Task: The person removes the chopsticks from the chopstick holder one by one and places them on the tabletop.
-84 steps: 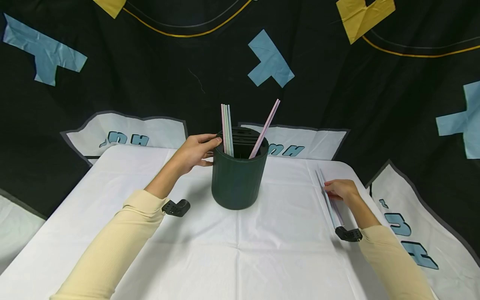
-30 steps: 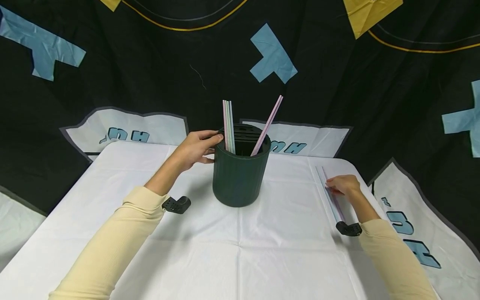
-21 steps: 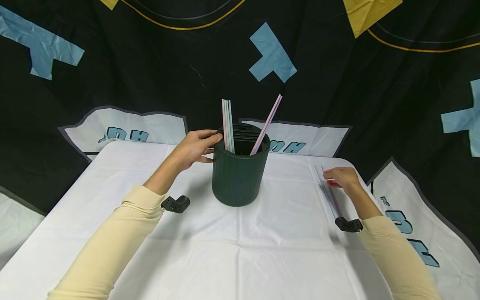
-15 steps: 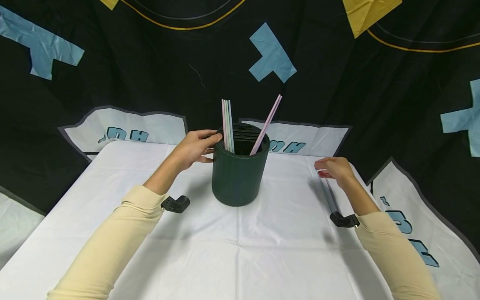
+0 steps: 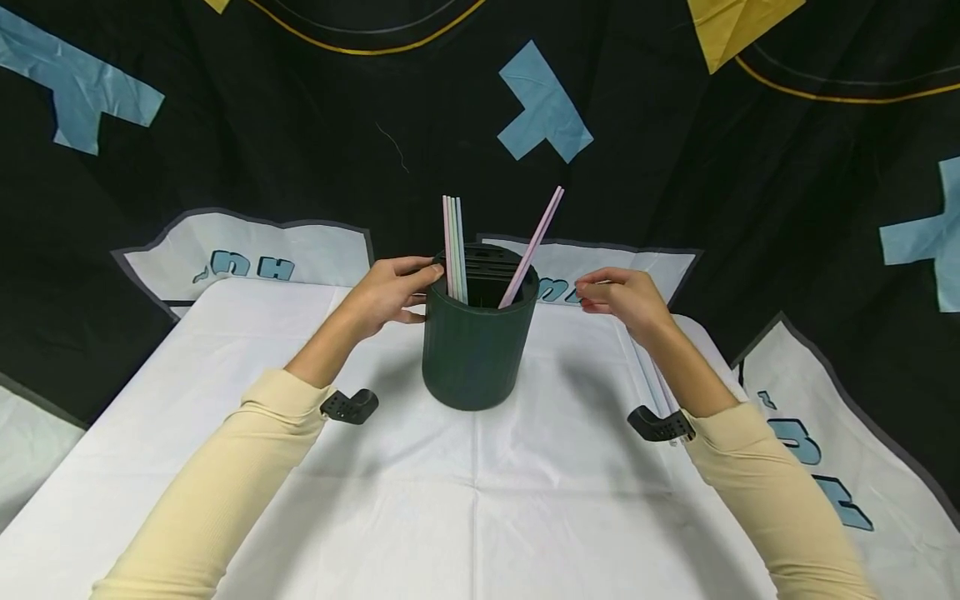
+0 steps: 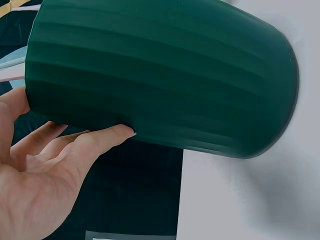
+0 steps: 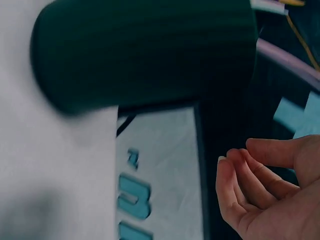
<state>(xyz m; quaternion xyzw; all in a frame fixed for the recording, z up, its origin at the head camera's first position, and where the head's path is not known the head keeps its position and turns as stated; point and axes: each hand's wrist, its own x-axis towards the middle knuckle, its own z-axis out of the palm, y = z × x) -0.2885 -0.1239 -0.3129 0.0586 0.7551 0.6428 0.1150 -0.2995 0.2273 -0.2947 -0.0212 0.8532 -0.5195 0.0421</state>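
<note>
A dark green utensil holder (image 5: 480, 358) with a slotted black insert stands upright on the table. My left hand (image 5: 382, 296) holds it at the left rim, thumb over the edge and fingers along the side; in the left wrist view these fingers lie against its ribbed wall. Pink, green and blue chopsticks (image 5: 455, 250) stand upright in its left part, and a pink pair (image 5: 531, 247) leans right. My right hand (image 5: 622, 300) hovers right of the holder, fingers loosely bent, with nothing in them. Below the right forearm, pale blue and lilac chopsticks (image 5: 654, 379) lie on the table.
A white cloth (image 5: 420, 517) covers the table, creased down the middle. Black fabric (image 5: 315, 150) with blue and yellow tape hangs behind. Both wrists wear black camera mounts.
My right hand has left the chopsticks lying on the right, rising and moving left toward the utensil holder. The left hand stays at the holder's rim.
</note>
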